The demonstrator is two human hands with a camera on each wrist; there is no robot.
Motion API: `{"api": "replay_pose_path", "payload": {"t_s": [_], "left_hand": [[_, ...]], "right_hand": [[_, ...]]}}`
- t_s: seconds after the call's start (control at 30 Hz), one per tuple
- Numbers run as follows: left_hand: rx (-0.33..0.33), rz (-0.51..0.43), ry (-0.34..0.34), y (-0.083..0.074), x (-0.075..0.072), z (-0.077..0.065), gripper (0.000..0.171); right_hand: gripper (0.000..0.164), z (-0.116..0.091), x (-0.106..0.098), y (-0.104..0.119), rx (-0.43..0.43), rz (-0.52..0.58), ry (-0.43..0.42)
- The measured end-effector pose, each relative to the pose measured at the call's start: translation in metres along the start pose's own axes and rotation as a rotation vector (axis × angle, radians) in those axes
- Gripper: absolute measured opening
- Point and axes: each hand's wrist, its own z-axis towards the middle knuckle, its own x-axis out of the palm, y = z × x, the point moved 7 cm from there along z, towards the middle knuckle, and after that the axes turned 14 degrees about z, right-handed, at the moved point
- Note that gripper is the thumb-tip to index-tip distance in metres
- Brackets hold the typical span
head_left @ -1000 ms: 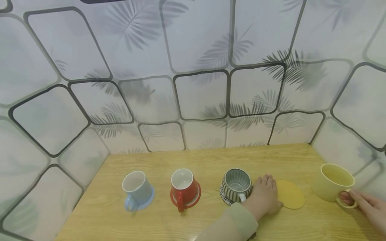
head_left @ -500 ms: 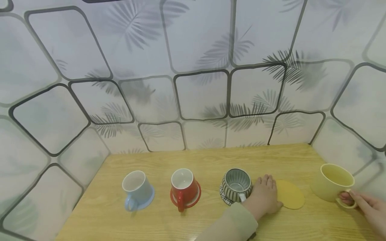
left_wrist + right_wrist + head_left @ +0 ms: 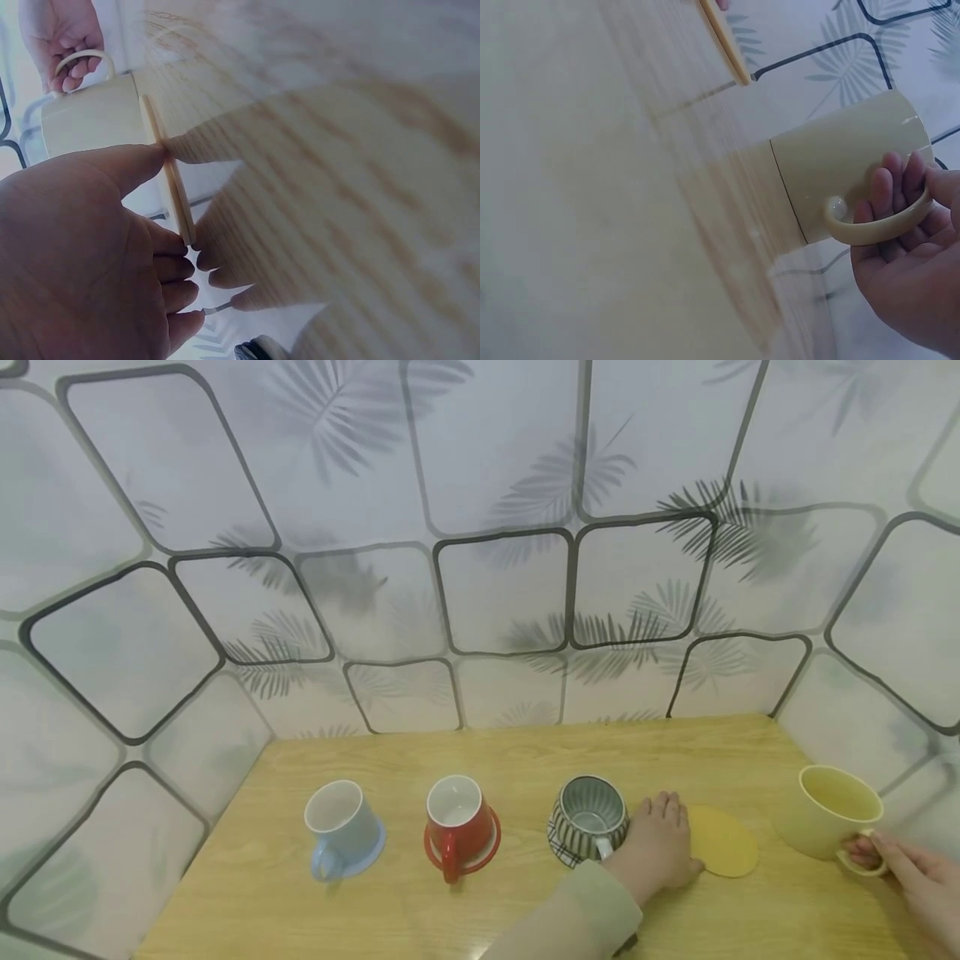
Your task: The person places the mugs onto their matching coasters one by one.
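My left hand (image 3: 658,843) holds the left edge of a round yellow coaster (image 3: 723,842) lying flat on the table. Its thumb and fingertips touch the rim of this coaster (image 3: 178,199) in the left wrist view. To the right, a pale yellow mug (image 3: 821,818) stands upright on the table, apart from the coaster. My right hand (image 3: 918,872) grips its handle (image 3: 881,231), fingers curled through the loop. Just left of my left hand, a grey striped mug (image 3: 581,839) sits on a checked coaster (image 3: 561,852).
A red mug (image 3: 459,827) stands on a red coaster (image 3: 491,847), and a light blue mug (image 3: 348,835) on a blue coaster (image 3: 369,858), farther left. A patterned wall covering (image 3: 502,593) closes the back and sides of the wooden table (image 3: 390,910).
The head view has tilted very slightly. Both hands, the coaster and the mugs keep their places.
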Motion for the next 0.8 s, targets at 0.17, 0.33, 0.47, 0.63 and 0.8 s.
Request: {"api": "replay_pose_path", "payload": {"t_s": [0.17,0.33,0.47,0.63,0.8], "left_hand": [[0.002,0.003,0.000,0.002,-0.001,0.000,0.077],[0.006,-0.002,-0.004,0.003,-0.002,-0.001,0.077],[0.005,0.015,-0.003,0.003,-0.002,-0.001,0.078],[0.002,0.019,0.001,0.002,-0.002,-0.001,0.078],[0.002,0.016,0.006,0.001,-0.002,-0.002,0.078]], "right_hand": [[0.037,0.002,0.001,0.000,-0.008,0.022,0.000],[0.036,0.003,0.002,-0.003,-0.056,0.109,0.066],[0.035,0.004,0.004,-0.004,-0.068,0.151,0.079],[0.035,0.003,0.008,-0.002,-0.070,0.158,0.062],[0.034,0.001,0.012,-0.001,-0.055,0.153,0.029]]}}
